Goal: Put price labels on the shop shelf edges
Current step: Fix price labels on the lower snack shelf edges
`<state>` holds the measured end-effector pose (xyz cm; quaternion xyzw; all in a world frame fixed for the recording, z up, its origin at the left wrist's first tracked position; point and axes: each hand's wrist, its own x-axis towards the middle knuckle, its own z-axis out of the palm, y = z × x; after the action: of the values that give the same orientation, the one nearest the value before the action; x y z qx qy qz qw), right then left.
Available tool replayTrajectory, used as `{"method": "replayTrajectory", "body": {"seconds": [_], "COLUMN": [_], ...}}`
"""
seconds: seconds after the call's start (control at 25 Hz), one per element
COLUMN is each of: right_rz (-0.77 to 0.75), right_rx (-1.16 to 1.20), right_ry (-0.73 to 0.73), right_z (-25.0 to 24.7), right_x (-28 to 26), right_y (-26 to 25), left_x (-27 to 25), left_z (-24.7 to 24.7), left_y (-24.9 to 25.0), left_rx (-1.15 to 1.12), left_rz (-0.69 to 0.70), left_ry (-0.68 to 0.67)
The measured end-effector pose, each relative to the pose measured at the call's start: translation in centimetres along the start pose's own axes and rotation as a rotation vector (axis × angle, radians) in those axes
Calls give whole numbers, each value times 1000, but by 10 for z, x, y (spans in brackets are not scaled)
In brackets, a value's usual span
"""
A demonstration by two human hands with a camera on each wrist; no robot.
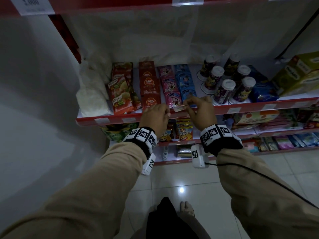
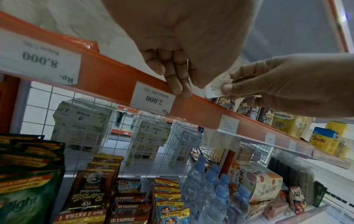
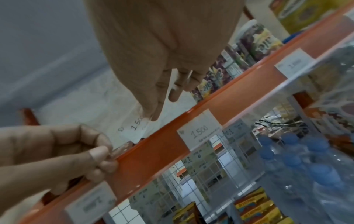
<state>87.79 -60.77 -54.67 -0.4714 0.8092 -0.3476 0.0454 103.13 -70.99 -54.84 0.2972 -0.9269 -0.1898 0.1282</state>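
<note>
the right hand (image 1: 198, 109) pinches a small white price label (image 2: 214, 91) marked 1.500 between thumb and fingertips, holding it just above the orange shelf edge (image 2: 114, 78), apparently so its lower edge can drop into the strip. the left hand (image 1: 155, 118) has its fingers curled over that edge and, as far as i can tell, pinches the clear cover strip (image 3: 120, 149) with the thumb, likely to pull it open. the bare stretch lies between the 2.000 label (image 2: 153, 98) and another 1.500 label (image 2: 229, 125).
</note>
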Motion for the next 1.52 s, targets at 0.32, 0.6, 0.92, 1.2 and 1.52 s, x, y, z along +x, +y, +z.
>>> {"method": "replayTrajectory", "body": {"seconds": [0.32, 0.6, 0.92, 1.2, 1.52], "right_rz": [-48, -229, -179, -148, -100], "right_rx": [-176, -405, -439, -450, -493], "right_ry": [-36, -122, -213, -218, -236], "right_z": [11, 8, 12, 14, 14], "right_x": [0, -5, -6, -9, -14], "right_y": [1, -4, 0, 1, -1], "left_x": [1, 5, 2, 0, -2], "left_z": [6, 11, 13, 15, 15], "left_y": [-2, 2, 8, 4, 3], "left_rx": [37, 260, 432, 395, 386], "left_rz": [27, 36, 65, 76, 80], "left_ry": [-24, -18, -19, -10, -11]}}
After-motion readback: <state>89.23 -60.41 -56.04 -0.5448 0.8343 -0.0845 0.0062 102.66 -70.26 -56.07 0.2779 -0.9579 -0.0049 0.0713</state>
